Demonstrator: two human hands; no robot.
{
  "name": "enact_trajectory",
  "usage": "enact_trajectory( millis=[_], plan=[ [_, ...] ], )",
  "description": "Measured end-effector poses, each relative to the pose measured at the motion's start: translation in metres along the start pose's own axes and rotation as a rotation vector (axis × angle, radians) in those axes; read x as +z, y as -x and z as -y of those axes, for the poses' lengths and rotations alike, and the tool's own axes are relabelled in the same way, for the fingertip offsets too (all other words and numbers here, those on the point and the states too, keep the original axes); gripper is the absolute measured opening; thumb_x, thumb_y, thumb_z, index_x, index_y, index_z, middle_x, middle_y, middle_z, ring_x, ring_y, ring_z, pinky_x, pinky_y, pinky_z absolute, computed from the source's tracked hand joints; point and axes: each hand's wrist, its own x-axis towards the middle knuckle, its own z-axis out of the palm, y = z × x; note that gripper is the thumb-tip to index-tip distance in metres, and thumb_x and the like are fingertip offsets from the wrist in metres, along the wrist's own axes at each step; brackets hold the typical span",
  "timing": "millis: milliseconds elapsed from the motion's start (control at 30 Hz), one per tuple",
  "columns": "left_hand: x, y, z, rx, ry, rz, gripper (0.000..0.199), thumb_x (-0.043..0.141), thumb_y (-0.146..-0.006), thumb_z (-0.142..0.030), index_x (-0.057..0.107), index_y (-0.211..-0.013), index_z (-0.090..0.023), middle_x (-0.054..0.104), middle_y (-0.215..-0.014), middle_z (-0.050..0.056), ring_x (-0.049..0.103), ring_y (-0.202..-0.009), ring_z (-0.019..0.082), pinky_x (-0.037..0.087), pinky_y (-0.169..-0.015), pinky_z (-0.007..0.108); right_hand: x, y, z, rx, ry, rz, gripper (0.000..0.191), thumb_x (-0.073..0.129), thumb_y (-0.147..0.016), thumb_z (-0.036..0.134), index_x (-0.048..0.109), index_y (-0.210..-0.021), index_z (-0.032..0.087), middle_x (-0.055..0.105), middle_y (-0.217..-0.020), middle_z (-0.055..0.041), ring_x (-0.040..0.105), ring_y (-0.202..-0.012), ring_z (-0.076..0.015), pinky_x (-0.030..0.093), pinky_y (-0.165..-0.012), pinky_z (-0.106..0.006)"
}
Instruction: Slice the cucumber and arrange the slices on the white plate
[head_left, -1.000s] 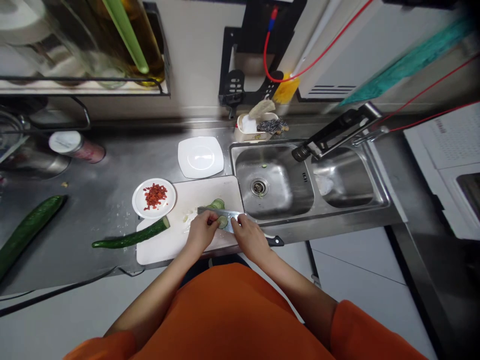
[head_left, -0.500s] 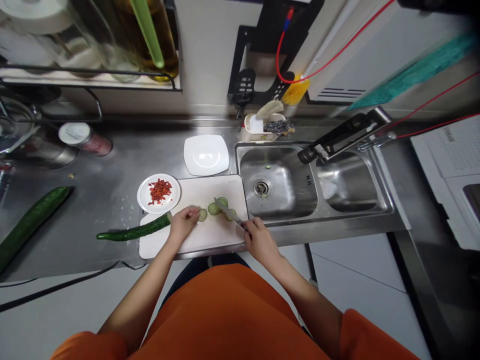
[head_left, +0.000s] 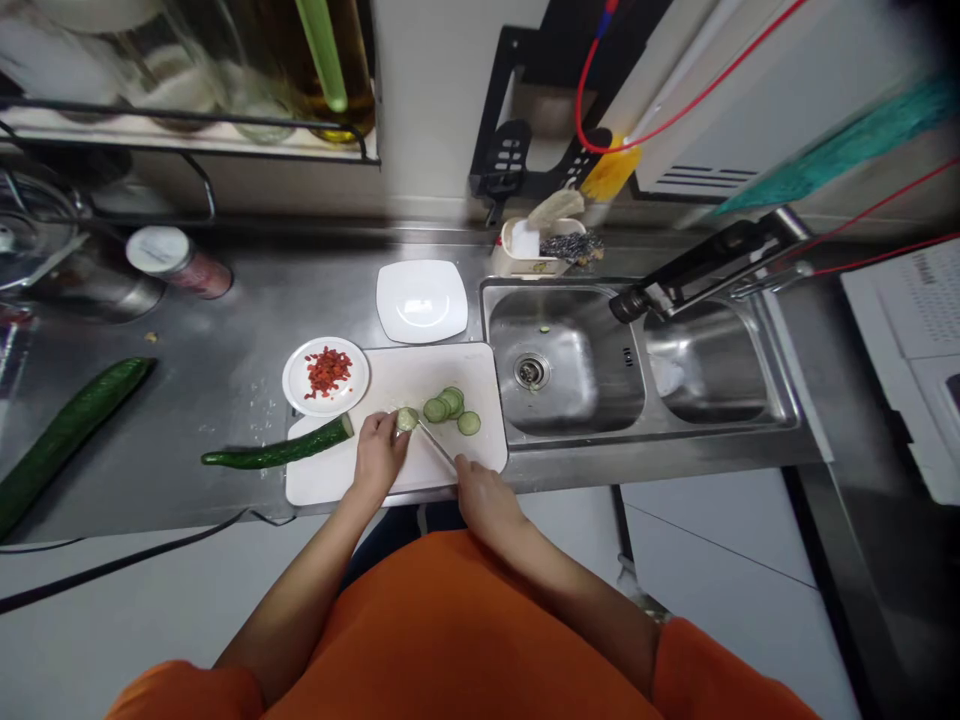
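Observation:
My left hand (head_left: 380, 452) pinches a pale green cucumber slice (head_left: 407, 419) over the white cutting board (head_left: 330, 482). My right hand (head_left: 487, 497) is closed on the handle of a knife (head_left: 436, 446), whose blade tip points up-left and reaches the held slice. Right of the blade, several cucumber slices (head_left: 444, 404) overlap on the board, with a single slice (head_left: 469, 423) beside them. A cut length of cucumber (head_left: 281, 450) lies partly on the board's left side, its cut end toward my left hand.
A round plate of chopped red pieces (head_left: 292, 391) sits at the board's upper left. Behind the board is a white square plate (head_left: 421, 300). A double sink (head_left: 585, 400) adjoins on the right. One whole cucumber (head_left: 71, 440) and a lidded jar (head_left: 178, 262) are at left.
The knife has moved left, off the overlapping slices and over to the slice in my left hand. My right hand has shifted left and lower. The whole view has shifted slightly.

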Motion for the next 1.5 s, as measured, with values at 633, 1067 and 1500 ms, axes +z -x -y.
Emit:
enact_trajectory(
  millis=[633,1067,1500],
  plan=[
    [-0.018,-0.012,-0.011,-0.335,0.131,0.103,0.017,0.051,-0.077,-0.025,0.062,-0.088,-0.020,0.067,-0.074,0.000,0.061,-0.069,0.015,0.044,-0.067,0.025,0.000,0.007,0.002,0.022,-0.014,0.013,0.036,0.030,-0.087,0.002,0.048,-0.115,0.017,0.065,-0.098,-0.0114,0.063,-0.094,-0.0213,0.044,-0.071,-0.027],
    [-0.013,-0.001,0.002,-0.094,0.008,0.035,0.028,0.057,-0.077,-0.030,0.065,-0.100,-0.014,0.064,-0.081,0.007,0.058,-0.076,0.020,0.046,-0.075,0.031,0.003,0.005,0.013,-0.030,0.041,0.054,0.032,0.031,-0.088,0.002,0.048,-0.111,0.016,0.065,-0.097,-0.0127,0.065,-0.091,-0.0225,0.046,-0.069,-0.027],
    [-0.009,0.006,0.008,-0.065,0.029,0.055,0.031,0.059,-0.078,-0.029,0.063,-0.106,-0.016,0.060,-0.085,0.007,0.056,-0.077,0.020,0.048,-0.078,0.033,0.000,0.003,0.016,-0.016,0.035,0.071,0.031,0.029,-0.091,0.004,0.046,-0.112,0.017,0.065,-0.097,-0.0117,0.064,-0.095,-0.0212,0.046,-0.072,-0.026]
  ],
)
